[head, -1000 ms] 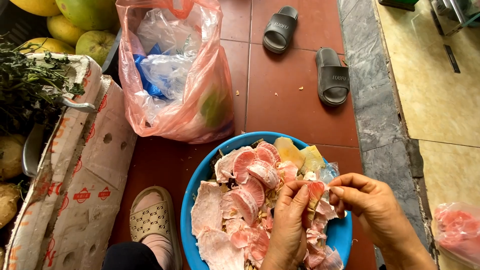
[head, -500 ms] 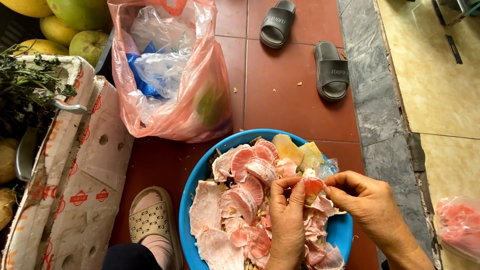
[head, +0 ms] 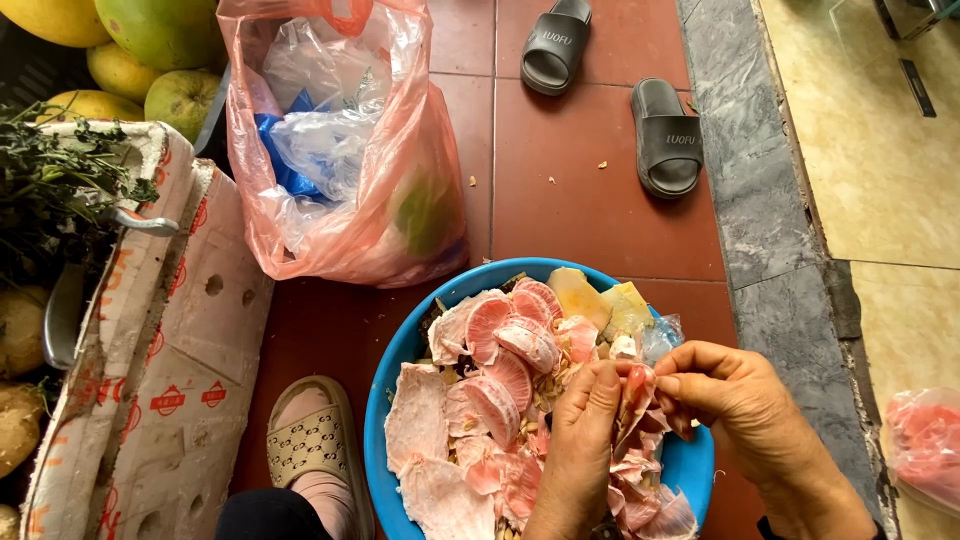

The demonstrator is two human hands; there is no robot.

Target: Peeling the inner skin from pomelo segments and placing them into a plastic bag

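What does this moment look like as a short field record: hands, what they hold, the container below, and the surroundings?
left hand: pinching a pink pomelo segment from the left
right hand: gripping the same segment's membrane from the right
below the hands: blue basin heaped with pink peel and membrane scraps
behind basin: pink plastic bag stuffed with crumpled bags
floor: red tiles, two dark slippers
left edge: cardboard box, green and yellow fruit
foot: beige sandal beside the basin

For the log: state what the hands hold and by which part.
Both hands hold one pink pomelo segment over the blue basin: left hand pinches its left edge, right hand its right edge of skin.
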